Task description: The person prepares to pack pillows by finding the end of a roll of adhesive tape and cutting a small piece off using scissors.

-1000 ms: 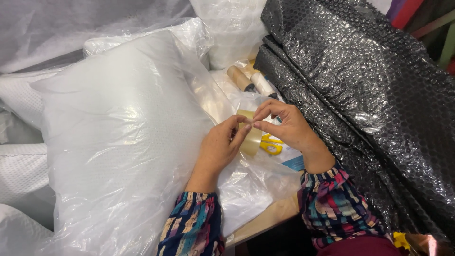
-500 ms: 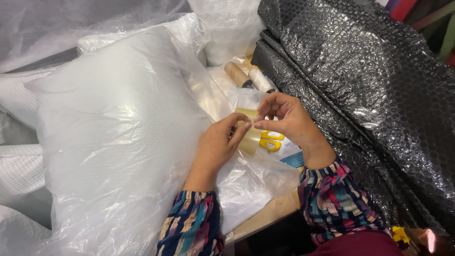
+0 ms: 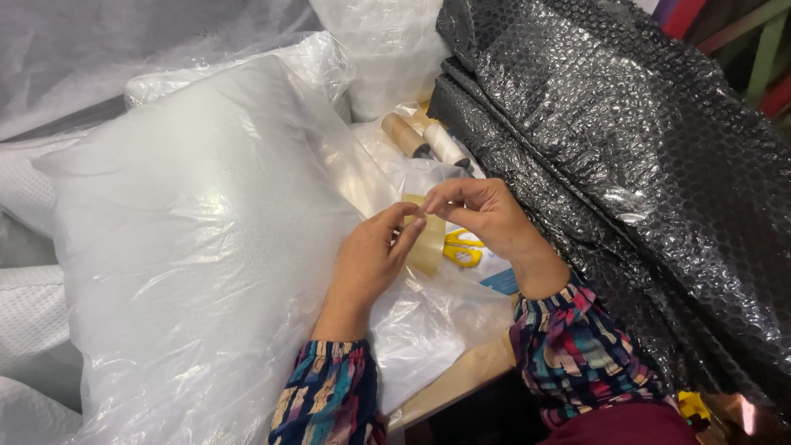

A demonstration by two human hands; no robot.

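Tape (image 3: 427, 243) — a short, yellowish, see-through strip — hung between the two hands just beside the big white pillow (image 3: 189, 239), at that pillow's right edge. The left hand (image 3: 371, 259) had its thumb and fingertips closed on the strip's upper left part, with the rest of the strip drooping below the fingers. The right hand (image 3: 482, 214) pinched the top end of the same strip between thumb and forefinger, its other fingers curled loosely; the two pinches sat almost touching.

The pillow lay inside a loose clear plastic bag (image 3: 329, 156), whose open, crumpled mouth spread out under both hands on the pillow's right side. Beyond the pillow's far right corner lay a brown cardboard roll (image 3: 402, 132) and a paler roll (image 3: 445, 142), side by side. Just right of the hands, further from the pillow, a pair of yellow-handled scissors (image 3: 463, 247) lay under the plastic. A heap of black bubble wrap (image 3: 626, 165) rose well to the right of the pillow — folded in thick layers. Both forearms wore patterned, many-coloured sleeves (image 3: 577, 346).
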